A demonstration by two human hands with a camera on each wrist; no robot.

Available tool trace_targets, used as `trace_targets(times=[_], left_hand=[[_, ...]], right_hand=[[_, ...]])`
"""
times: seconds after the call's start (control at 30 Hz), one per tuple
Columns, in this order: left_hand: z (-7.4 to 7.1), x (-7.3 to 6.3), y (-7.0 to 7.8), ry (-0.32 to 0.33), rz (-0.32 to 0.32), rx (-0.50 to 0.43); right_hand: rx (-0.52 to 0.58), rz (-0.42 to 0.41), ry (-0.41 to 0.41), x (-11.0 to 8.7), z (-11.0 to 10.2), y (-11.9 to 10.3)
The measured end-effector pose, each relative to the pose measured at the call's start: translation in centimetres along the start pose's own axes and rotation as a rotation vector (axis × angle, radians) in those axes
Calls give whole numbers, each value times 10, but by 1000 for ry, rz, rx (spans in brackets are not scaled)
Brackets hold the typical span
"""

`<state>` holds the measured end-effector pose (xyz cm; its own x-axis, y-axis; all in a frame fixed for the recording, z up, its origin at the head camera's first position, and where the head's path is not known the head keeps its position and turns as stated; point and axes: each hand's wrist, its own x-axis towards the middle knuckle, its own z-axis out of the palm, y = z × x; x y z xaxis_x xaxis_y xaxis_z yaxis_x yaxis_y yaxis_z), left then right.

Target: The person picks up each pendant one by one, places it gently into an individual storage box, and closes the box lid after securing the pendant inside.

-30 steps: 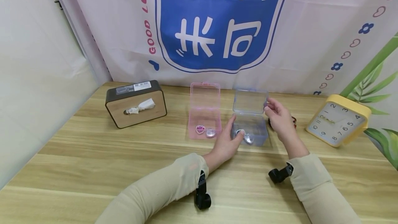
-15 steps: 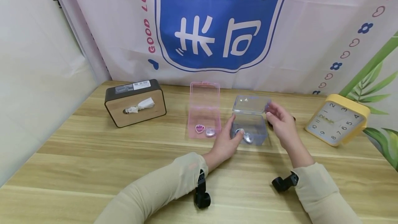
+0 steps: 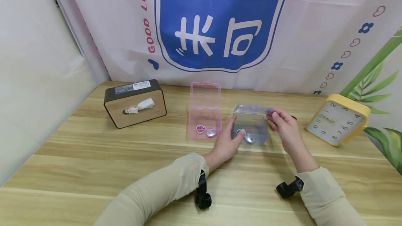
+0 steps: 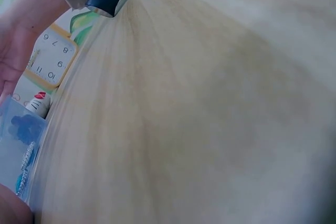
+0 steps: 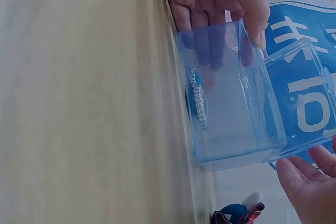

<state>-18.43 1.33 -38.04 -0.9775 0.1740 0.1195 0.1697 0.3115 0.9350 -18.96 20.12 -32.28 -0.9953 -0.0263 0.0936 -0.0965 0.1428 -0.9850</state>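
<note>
A translucent blue plastic box [image 3: 261, 138] stands on the table with its hinged lid [image 3: 251, 108] partly raised and tilted forward. My left hand [image 3: 226, 143] grips the box at its left front corner, thumb on the front and fingers along the left side. At the lid's right edge, my right hand [image 3: 287, 132] pinches it between thumb and fingers. Inside the box lie two gem ornaments; the clear one [image 3: 249, 138] is plain to see, while my left thumb partly covers the other, which has a beaded silver rim [image 5: 198, 98] in the right wrist view.
To the left, a pink box [image 3: 205, 116] lies open with a pink heart gem [image 3: 200, 129] and a clear gem [image 3: 211, 133] in it. A tissue box [image 3: 136, 104] stands farther left, a yellow clock [image 3: 339, 119] at right. A dark-and-red item [image 5: 241, 213] sits beside the blue box.
The blue box's lid has swung down from nearly upright to a low forward tilt, my right hand moving with it. My left hand keeps its hold on the box.
</note>
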Motion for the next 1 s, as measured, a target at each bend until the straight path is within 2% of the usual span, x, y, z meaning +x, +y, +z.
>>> trace_targets(times=[0.33,0.6,0.77,1.0], left_hand=[[-3,-3,0,-20,44,0],[-1,-5,-3,1,110,-74],[1,-5,-2,-5,163,-120],[0,-4,-1,-27,182,-221]], right_hand=[[173,62,-11,-1,0,-3],[167,61,23,-3,3,-3],[167,137,7,-8,4,-3],[239,249,10,-12,7,2]])
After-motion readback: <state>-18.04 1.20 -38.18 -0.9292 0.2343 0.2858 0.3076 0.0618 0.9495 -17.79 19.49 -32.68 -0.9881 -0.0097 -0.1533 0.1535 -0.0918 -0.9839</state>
